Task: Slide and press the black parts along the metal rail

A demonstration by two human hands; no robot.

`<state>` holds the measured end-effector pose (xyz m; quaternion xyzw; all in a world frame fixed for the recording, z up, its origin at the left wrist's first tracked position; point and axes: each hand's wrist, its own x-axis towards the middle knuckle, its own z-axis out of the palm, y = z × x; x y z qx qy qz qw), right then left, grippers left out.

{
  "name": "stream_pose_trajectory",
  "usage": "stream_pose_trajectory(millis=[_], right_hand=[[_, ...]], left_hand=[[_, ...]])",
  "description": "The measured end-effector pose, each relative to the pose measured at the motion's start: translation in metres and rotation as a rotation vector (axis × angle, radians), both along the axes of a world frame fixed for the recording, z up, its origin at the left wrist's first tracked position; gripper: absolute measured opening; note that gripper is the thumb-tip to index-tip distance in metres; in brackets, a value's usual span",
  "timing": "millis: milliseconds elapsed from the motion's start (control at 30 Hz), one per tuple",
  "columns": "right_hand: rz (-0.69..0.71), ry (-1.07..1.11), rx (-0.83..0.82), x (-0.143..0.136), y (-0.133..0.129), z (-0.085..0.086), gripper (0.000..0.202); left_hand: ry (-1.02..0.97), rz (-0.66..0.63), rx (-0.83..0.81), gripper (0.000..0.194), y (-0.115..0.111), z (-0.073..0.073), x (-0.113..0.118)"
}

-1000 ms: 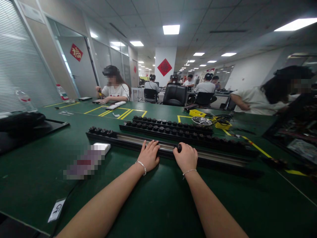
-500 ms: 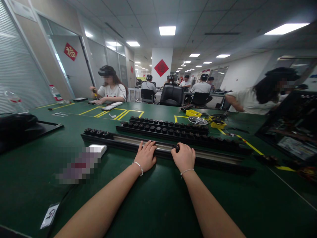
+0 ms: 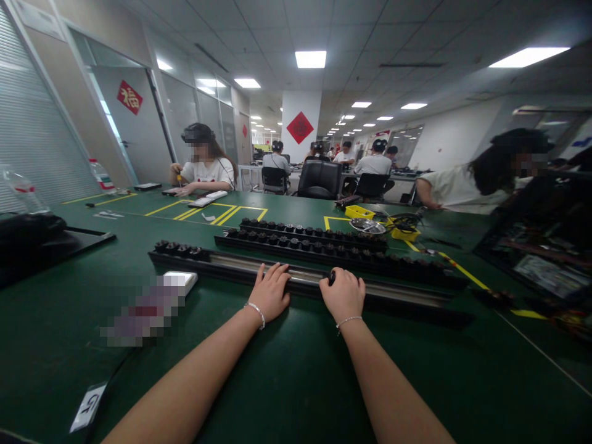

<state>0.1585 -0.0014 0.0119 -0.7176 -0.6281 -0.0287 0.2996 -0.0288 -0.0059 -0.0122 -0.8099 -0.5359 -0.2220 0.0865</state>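
Note:
A long black rail with a shiny metal channel [image 3: 226, 261] lies across the table in front of me. Several small black round parts [image 3: 184, 250] sit in its left end. My left hand [image 3: 272, 291] rests on the rail's middle, fingers stretched out flat and holding nothing. Just to its right, my right hand [image 3: 345, 295] is closed around a small black part [image 3: 332, 277] at the channel; its fingertips are partly hidden. Behind lie two similar black rails, a nearer one [image 3: 300, 244] and a farther one [image 3: 314, 230], both lined with such black parts.
A phone-like device [image 3: 180, 282], partly pixelated, lies on the green table [image 3: 296, 382] left of my hands. Beyond the rails stand a metal dish [image 3: 367, 226] and yellow bins [image 3: 359, 211]. A dark equipment frame [image 3: 546, 234] is at right. Two people work across the table.
My hands stay in the same places on the rail. The view has shifted very slightly, and the person at right has moved an arm a little.

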Motion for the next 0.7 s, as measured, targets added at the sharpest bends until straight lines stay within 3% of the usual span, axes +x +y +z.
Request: stream_pose_trajectory(millis=[700], right_hand=[[-0.036, -0.008, 0.007, 0.0101, -0.0019, 0.002, 0.025]], left_hand=[[-0.013, -0.003, 0.01, 0.034, 0.0018, -0.0015, -0.0005]])
